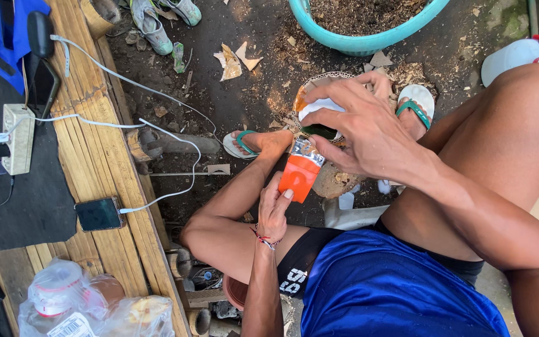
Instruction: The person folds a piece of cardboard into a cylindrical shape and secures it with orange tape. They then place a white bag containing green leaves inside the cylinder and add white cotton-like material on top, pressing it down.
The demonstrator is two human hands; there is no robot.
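Gripping from below, the left hand [274,209] is clamped around a small orange plastic pouch with a crinkled silvery top [301,175], held upright above the knees. Right hand [360,128] has its grip pinched together on that silvery top edge, thumb and fingers touching it. Just behind the right hand sits a shallow round woven basket [319,81] holding something white and orange, possibly paper. A teal plastic basin [369,39] of wood shavings stands beyond on the dirt floor.
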